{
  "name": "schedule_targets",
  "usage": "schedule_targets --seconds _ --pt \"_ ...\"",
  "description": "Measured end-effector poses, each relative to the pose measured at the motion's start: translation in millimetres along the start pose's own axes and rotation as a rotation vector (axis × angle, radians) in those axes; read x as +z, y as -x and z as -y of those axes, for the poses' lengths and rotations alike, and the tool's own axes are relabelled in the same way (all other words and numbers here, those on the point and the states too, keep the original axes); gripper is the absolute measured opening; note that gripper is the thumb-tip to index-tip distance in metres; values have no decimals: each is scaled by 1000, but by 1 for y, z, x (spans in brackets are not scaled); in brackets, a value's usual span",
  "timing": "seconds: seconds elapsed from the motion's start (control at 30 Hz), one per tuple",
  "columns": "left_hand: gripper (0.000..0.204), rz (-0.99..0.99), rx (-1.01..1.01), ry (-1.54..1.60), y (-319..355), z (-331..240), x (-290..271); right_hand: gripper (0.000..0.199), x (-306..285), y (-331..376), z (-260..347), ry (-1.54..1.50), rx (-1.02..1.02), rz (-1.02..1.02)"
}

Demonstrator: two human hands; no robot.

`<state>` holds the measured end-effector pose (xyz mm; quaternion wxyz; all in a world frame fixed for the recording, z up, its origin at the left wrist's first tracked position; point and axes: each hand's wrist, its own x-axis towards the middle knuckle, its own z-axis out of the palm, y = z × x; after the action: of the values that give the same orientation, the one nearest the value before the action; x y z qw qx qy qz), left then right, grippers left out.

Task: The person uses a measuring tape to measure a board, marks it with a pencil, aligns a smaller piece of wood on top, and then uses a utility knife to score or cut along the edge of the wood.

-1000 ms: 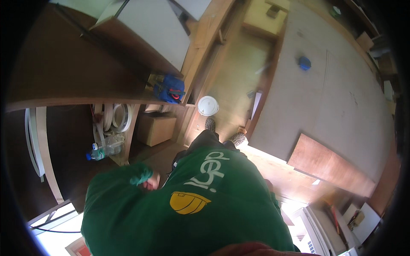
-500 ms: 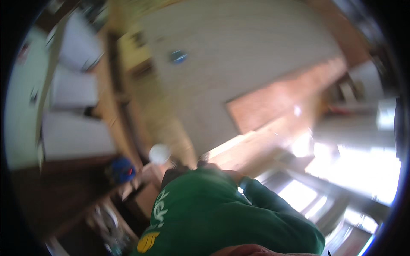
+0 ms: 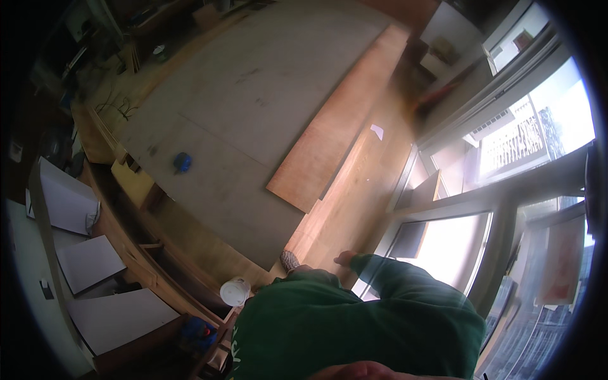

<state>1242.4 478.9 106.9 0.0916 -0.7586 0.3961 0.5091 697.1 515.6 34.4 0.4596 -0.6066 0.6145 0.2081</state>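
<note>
My right hand (image 3: 345,258) hangs beside my body at the end of a green sleeve. It appears small and partly turned away, so I cannot tell whether its fingers hold anything. My left hand is out of sight. Closest to the right hand is the wooden floor strip (image 3: 345,209), and a patterned shoe (image 3: 290,260) shows just left of it. Beyond lies a long reddish-brown wooden board (image 3: 342,120), resting along the right edge of a large grey sheet surface (image 3: 221,114). A small blue object (image 3: 182,162) sits on that surface, its kind too blurred to make out.
A white bucket (image 3: 235,291) stands to my left, by a long wooden frame (image 3: 158,253). White panels (image 3: 92,263) line the left side. Bright glazed doors or windows (image 3: 456,247) run along the right. A pale scrap (image 3: 377,132) lies on the wooden floor.
My view has swung round, so the grey surface and brown board now run more lengthwise ahead and more of the windows shows. The right hand now shows apart from my body.
</note>
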Motion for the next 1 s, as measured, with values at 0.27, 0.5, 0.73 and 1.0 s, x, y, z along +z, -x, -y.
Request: schedule_targets --seconds 0.27,0.5,0.73,1.0 --pt "25 -21 -3 -10 8 14 -12 27 21 9 -7 119 -134 6" --pt "25 -33 2 -2 33 48 -31 24 32 0 -15 254 -256 -172" --pt "26 -24 5 -27 50 75 -60 23 42 21 1 217 -225 -54" --pt "27 66 -6 -110 38 103 -91 25 71 88 41 -130 8 -96"
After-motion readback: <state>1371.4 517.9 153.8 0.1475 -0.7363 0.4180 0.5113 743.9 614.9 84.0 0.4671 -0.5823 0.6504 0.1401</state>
